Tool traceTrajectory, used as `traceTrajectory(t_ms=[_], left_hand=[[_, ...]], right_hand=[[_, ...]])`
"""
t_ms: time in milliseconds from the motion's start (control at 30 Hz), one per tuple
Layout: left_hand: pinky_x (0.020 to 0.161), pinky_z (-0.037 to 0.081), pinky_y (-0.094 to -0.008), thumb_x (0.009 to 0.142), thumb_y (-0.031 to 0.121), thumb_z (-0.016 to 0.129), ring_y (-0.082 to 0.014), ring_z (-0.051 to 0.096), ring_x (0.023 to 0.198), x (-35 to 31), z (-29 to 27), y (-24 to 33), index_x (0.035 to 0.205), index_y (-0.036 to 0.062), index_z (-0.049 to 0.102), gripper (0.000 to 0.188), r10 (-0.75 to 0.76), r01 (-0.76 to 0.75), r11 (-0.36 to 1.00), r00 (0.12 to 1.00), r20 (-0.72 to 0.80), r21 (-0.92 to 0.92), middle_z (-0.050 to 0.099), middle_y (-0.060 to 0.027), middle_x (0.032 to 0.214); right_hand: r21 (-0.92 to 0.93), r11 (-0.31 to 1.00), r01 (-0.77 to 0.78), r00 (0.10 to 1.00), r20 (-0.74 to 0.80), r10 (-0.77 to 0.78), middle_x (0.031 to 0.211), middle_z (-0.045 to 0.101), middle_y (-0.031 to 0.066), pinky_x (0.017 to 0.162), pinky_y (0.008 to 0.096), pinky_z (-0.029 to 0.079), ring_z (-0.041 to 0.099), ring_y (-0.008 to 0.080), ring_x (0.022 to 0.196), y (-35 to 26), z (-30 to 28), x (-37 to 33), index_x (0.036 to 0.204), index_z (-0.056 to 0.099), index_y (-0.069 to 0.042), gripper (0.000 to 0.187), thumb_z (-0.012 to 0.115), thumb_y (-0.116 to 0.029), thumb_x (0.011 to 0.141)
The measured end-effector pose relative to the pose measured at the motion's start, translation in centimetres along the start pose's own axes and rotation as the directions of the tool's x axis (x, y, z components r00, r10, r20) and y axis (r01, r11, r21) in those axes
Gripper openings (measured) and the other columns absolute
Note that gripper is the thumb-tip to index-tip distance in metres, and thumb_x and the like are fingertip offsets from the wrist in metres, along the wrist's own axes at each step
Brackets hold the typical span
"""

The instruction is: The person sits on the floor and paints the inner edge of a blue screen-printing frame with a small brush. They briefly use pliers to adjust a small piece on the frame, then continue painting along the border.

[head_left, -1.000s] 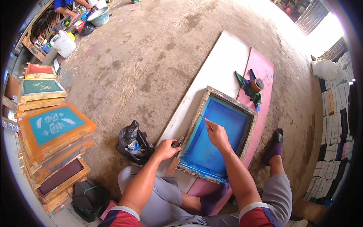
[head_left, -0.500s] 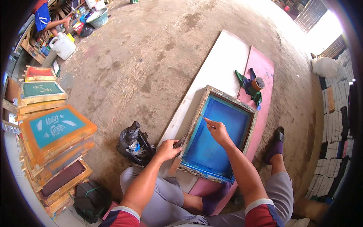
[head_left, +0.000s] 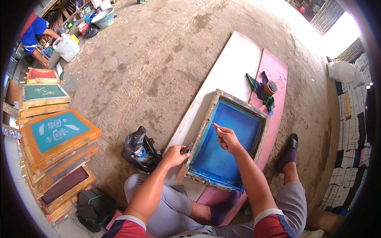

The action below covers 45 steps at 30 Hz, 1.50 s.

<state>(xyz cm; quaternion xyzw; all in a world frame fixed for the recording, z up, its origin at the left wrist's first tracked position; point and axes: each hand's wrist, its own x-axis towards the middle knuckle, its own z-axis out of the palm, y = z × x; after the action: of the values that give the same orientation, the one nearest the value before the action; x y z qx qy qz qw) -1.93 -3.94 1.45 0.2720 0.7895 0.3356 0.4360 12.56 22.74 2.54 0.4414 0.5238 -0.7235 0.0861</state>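
Observation:
A wooden-framed printing screen (head_left: 228,148) with blue mesh lies tilted before me on the boards. My right hand (head_left: 227,138) is closed over the mesh around a thin, stick-like tool (head_left: 211,121), its tip near the screen's left rail. At the screen's left side, my left hand (head_left: 175,156) is closed on a small dark block-like thing (head_left: 186,148), partly covered by the fingers. Just below it, a flat tan wooden piece (head_left: 182,173) sticks out beside the frame.
Under the screen lie a white board (head_left: 234,59) and a pink board (head_left: 278,71). A tape roll (head_left: 270,87) rests by dark green cloth (head_left: 260,92). To the left are a black plastic bag (head_left: 137,144) and stacked screens (head_left: 63,133). Another person (head_left: 35,33) bends at far left.
My right hand has shifted slightly down, its fingers curling more around the thin tool. My left hand stays almost in place. The other person has moved and now bends lower.

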Motion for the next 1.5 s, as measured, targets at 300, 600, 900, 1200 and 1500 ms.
traceTrajectory(t_ms=[300,600,900,1200,1500], left_hand=[[0.093,0.057,-0.0439,0.088,0.032,0.083,-0.0373,0.076,0.105,0.7,0.6,-1.9,0.122,0.0027,0.076,0.045,0.004,-0.004,1.000,1.000,-0.006,-0.020,0.078,-0.0236,0.107],[0.092,0.057,-0.0438,0.084,0.040,0.087,-0.0363,0.076,0.105,0.0,0.3,-0.1,0.120,0.0020,0.077,0.053,0.005,-0.004,1.000,0.999,-0.054,0.017,0.078,-0.0234,0.108],[0.087,0.058,-0.0472,0.073,0.035,0.095,-0.0394,0.074,0.100,-1.1,2.7,1.4,0.123,-0.0011,0.075,0.065,0.164,-0.107,0.961,0.964,-0.212,0.256,0.077,-0.0192,0.105],[0.089,0.060,-0.0472,0.081,0.021,0.083,-0.0386,0.074,0.103,-1.4,3.2,1.4,0.130,-0.0011,0.071,0.054,0.228,-0.161,0.934,0.956,-0.185,0.320,0.075,-0.0198,0.114],[0.093,0.058,-0.0462,0.078,0.023,0.086,-0.0403,0.072,0.107,-1.3,3.0,1.9,0.132,-0.0060,0.070,0.064,0.204,-0.140,0.930,0.966,-0.160,0.339,0.074,-0.0223,0.118]], right_hand=[[0.107,0.991,-0.074,0.997,0.013,0.073,0.079,0.061,0.0048,0.047,0.0288,0.040,0.052,0.0124,0.057,-0.8,0.3,-1.0,0.155,0.059,-0.022,0.043,0.056,-0.030,0.113],[-0.768,0.600,0.225,0.856,-0.139,-0.499,0.120,0.076,0.0192,0.098,0.0474,0.057,0.072,0.0410,0.113,-1.7,1.6,-1.4,0.141,0.070,-0.026,0.037,0.061,-0.026,0.106],[-0.907,0.404,0.118,0.874,-0.099,-0.476,0.111,0.077,0.0208,0.092,0.0509,0.058,0.073,0.0424,0.105,-4.2,3.1,-2.6,0.140,0.071,-0.023,0.037,0.060,-0.023,0.105],[-0.767,0.601,0.223,0.884,-0.102,-0.457,0.109,0.076,0.0230,0.085,0.0520,0.059,0.073,0.0446,0.097,-2.4,1.5,-0.2,0.138,0.073,-0.021,0.037,0.062,-0.020,0.103],[-0.696,0.658,0.288,0.881,-0.077,-0.467,0.081,0.070,0.0047,0.075,0.0372,0.057,0.064,0.0184,0.070,-0.4,-0.4,1.8,0.146,0.068,-0.021,0.039,0.066,-0.024,0.107]])
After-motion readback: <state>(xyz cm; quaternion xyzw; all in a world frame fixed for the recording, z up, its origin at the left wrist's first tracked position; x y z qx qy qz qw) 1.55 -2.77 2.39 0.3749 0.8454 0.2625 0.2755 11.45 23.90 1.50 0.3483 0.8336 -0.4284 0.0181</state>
